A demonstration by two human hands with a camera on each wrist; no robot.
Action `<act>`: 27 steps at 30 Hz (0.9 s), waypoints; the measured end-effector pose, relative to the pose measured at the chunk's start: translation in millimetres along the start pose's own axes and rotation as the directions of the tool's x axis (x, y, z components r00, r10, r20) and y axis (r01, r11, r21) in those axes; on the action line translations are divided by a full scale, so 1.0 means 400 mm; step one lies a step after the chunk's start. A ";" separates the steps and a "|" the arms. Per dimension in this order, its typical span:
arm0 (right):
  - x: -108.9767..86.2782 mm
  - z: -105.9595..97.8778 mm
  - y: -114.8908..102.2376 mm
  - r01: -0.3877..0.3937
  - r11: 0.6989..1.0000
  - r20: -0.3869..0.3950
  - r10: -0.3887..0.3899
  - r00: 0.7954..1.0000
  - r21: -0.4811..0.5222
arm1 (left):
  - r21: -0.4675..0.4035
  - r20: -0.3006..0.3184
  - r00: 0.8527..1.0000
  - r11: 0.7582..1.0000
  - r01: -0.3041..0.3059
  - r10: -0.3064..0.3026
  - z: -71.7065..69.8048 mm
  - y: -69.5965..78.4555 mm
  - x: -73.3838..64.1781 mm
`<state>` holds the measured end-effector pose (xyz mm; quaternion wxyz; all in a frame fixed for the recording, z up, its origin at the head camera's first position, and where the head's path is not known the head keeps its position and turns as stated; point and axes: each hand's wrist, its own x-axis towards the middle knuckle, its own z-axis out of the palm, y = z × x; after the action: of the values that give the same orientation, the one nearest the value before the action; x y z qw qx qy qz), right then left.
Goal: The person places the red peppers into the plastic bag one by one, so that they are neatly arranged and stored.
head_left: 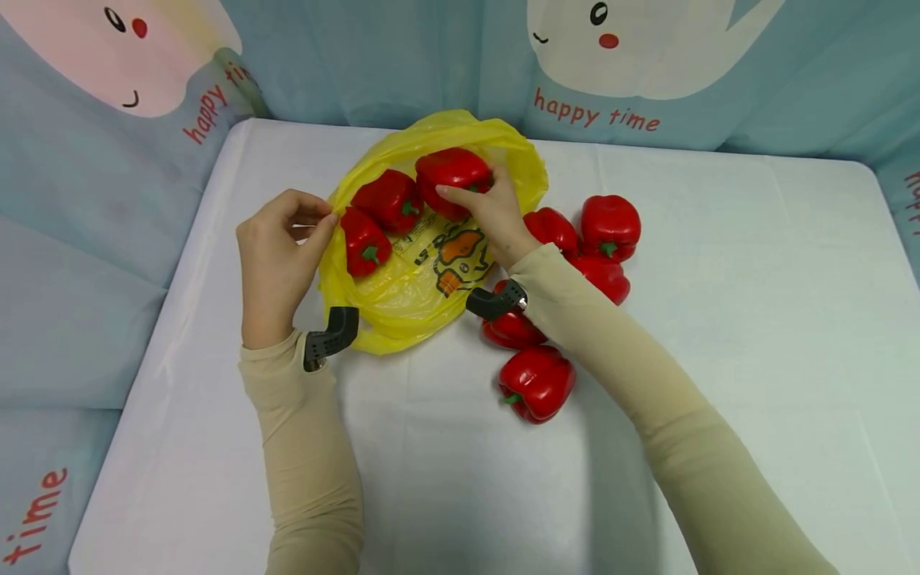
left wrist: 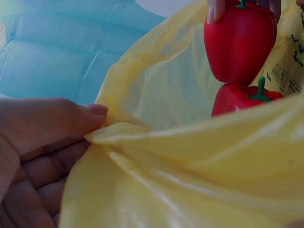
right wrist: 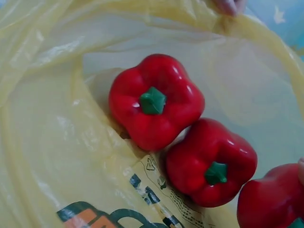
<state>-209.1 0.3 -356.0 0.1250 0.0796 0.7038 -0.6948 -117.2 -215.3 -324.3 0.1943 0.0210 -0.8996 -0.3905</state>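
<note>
A yellow plastic bag point(head_left: 402, 319) lies with its mouth spread wide. Its left rim is pinched between thumb and fingers of my left hand point(head_left: 280, 255); the left wrist view shows the bag film point(left wrist: 190, 175) gathered at that thumb. Over the bag's far part, my right hand point(head_left: 496, 208) grips a red bell pepper point(head_left: 449, 176) with a green stem. Two more bell peppers rest in the bag, one nearer point(head_left: 365, 243) and one farther point(head_left: 388, 200). In the right wrist view these two peppers point(right wrist: 156, 102) touch each other, and the held pepper point(right wrist: 273, 197) is at the right edge.
Several red bell peppers lie on the white table right of the bag, including one at the upper right point(head_left: 611, 228) and one nearest me point(head_left: 537, 383). My right forearm partly covers some. A blue printed curtain point(head_left: 395, 64) hangs behind the table.
</note>
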 end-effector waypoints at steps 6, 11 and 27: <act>0.020 0.013 0.003 0.029 0.997 -0.049 -0.025 0.998 0.073 | -0.009 -0.003 1.000 1.000 -0.004 0.004 0.000 -0.001 0.001; 0.040 0.025 0.002 0.066 0.994 -0.092 -0.058 0.994 0.087 | -0.004 -0.001 1.000 1.000 -0.008 0.008 -0.001 -0.003 0.001; 0.107 0.058 0.002 0.022 0.999 -0.090 -0.019 0.996 0.031 | -0.027 -0.001 1.000 1.000 -0.015 0.015 -0.007 -0.007 -0.002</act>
<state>-248.4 -25.5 -369.1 0.0849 0.1054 0.6983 -0.7029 -115.8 -219.0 -324.8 0.1979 0.0115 -0.8943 -0.4012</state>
